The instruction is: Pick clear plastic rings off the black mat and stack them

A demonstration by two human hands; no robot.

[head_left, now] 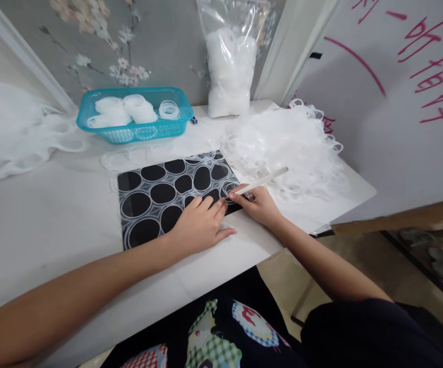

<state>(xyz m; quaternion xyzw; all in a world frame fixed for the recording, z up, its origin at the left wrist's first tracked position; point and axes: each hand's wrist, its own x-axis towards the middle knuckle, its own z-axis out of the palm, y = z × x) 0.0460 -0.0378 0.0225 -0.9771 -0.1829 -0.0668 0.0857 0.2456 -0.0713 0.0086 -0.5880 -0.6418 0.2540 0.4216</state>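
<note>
Just right of the frame's centre, the right hand (258, 203) pinches a slim white tool (267, 178), its long axis slanting from upper right to a lower-left tip (near the left fingertips), while the left hand (200, 222), fingers slightly spread and thumb out, lies over the ring-covered black mat (136, 205).

left grip (201, 223): palm down, thumb splayed | right grip (258, 203): curled, pinching | forearms (121, 273): angled inward

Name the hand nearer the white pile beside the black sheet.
Right. The right hand is beside the white pile; the left hand lies farther left, over the black sheet.
</note>
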